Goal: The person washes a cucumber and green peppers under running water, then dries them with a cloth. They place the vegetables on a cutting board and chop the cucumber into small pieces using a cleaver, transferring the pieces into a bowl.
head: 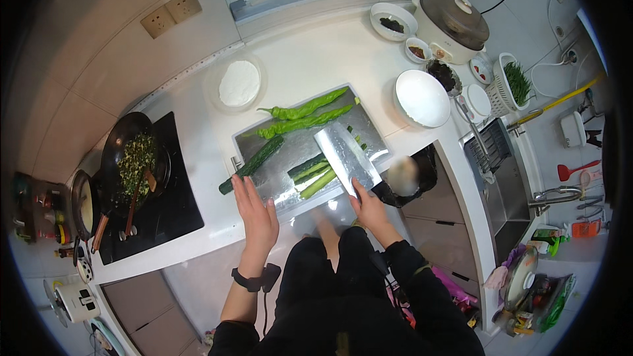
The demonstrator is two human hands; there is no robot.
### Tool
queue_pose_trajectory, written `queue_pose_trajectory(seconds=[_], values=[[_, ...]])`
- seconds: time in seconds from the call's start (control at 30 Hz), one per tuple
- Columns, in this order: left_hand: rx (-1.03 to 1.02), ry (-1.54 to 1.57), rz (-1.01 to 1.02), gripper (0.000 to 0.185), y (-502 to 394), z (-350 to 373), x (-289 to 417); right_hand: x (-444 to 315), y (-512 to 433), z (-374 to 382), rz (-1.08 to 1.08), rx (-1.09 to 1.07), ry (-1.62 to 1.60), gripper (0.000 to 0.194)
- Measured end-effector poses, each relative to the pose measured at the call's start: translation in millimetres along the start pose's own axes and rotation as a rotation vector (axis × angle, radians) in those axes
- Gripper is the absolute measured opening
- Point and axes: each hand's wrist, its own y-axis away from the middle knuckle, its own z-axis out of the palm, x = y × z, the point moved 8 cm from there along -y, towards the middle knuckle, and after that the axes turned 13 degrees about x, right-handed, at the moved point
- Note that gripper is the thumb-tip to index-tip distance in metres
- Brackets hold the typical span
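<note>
A metal cutting board lies on the counter before me. My right hand grips the handle of a Chinese cleaver, whose broad wet blade rests over or just above the board's right part. Beside the blade are cut cucumber lengths, partly hidden by it, and small green cut pieces show past its far side. My left hand holds nothing; it is flat with the thumb apart, its fingertips near the end of a whole cucumber. Two long green peppers lie along the board's far side.
On the left hob, a wok holds chopped greens and a wooden spatula. A bowl of white powder or paste stands behind. To the right are a white bowl, an electric pot, a black-lined bin and a sink.
</note>
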Motion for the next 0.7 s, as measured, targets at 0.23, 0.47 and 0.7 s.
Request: queue_pose_trajectory(seconds=[0.23, 0.47, 0.7], values=[[-0.069, 0.068, 0.08, 0.067, -4.0, 39.7, 20.0, 7.5, -0.2, -9.1, 0.028, 0.084, -0.075, 0.055], [-0.142, 0.192, 0.224, 0.045, -48.0, 112.5, 69.1, 26.7, -7.7, -53.7, 0.105, 0.103, -0.537, 0.069], [-0.348, 0.072, 0.361, 0.025, -152.4, 282.8, 136.3, 83.0, -42.4, -128.8, 0.476, -0.145, -1.521, 0.06]])
